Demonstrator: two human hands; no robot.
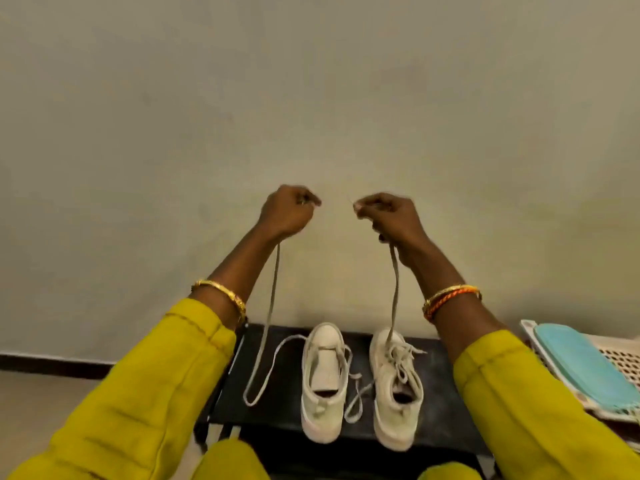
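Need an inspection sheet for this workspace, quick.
Surface: low black table, both shoes standing on it.
Job's things: off-white left sneaker, nearly unlaced; off-white right sneaker, laced; grey shoelace strands, one rising to each hand, slack looped on the table.
Clutter: white perforated plastic tray bearing a light-blue cloth, right of the table.
Hands: left hand and right hand raised, each gripping a strand.
Cables: nothing seen.
Surroundings: plain beige wall, dark skirting.

A plain beige wall (311, 81) rises behind a low black table (277, 424).
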